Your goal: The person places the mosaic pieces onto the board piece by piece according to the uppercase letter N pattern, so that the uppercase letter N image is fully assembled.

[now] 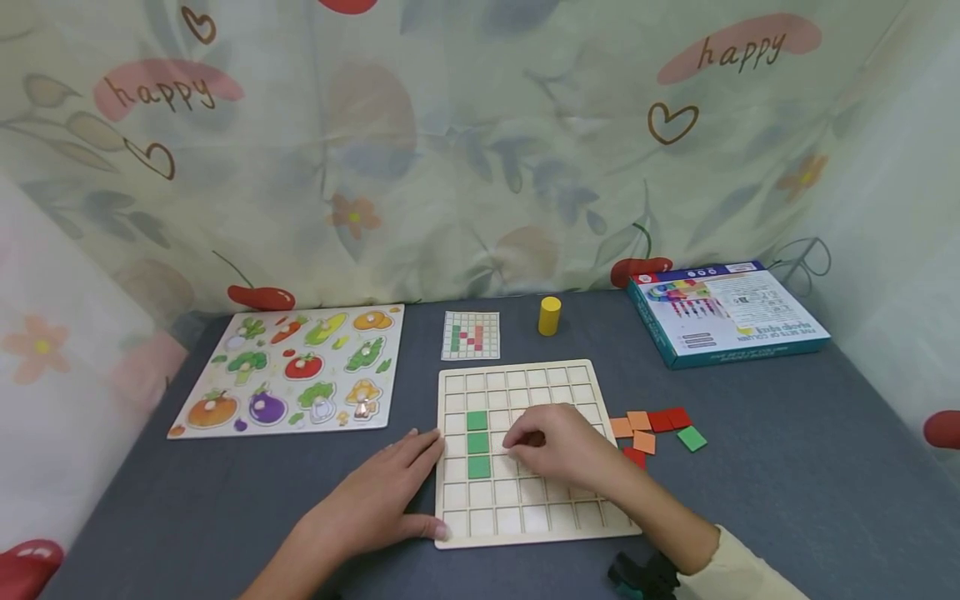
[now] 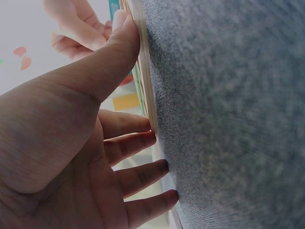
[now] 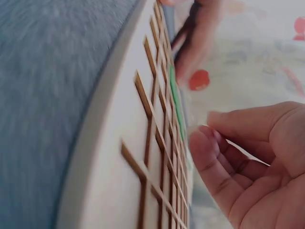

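Observation:
A pale wooden grid board lies on the dark table. On its left side a column of green square tiles sits in the cells. My left hand rests against the board's left edge, fingers extended and thumb over the near corner; the left wrist view shows these fingertips along the edge. Over the board, just right of the green tiles, hovers my right hand with fingers bent. In the right wrist view its thumb and forefinger stand slightly apart, no tile showing between them.
Right of the board lie loose orange tiles, red tiles and one green tile. Behind it are a pattern card and a yellow cylinder. A vegetable puzzle board lies left, a game box back right.

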Demonstrator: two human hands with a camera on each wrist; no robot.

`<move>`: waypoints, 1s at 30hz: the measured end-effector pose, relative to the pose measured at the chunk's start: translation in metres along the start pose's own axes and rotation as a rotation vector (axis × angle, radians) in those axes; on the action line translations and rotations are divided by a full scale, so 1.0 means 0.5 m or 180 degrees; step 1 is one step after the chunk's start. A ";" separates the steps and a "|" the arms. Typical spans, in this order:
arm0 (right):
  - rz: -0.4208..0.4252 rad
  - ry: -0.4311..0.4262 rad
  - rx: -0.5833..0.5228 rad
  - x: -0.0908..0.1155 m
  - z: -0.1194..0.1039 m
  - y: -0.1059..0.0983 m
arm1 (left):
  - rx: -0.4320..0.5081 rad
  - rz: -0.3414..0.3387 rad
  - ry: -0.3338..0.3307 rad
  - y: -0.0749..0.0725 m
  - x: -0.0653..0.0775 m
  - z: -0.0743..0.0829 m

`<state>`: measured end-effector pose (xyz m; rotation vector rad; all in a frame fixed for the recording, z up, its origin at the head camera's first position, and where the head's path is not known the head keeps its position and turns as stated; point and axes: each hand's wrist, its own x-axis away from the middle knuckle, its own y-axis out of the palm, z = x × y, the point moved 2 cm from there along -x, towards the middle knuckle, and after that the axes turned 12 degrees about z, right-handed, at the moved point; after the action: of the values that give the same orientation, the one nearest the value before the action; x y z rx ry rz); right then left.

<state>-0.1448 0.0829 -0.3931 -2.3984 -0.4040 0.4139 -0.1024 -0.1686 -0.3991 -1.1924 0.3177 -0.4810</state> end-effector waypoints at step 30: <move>-0.0044 0.1147 0.0788 0.115 0.192 -0.283 | 0.0063 -0.0025 -0.0011 -0.002 0.000 0.001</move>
<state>-0.1557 0.2626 -0.3811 -2.1672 -0.1928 0.0180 -0.1024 -0.1684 -0.3983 -1.1756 0.3048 -0.4877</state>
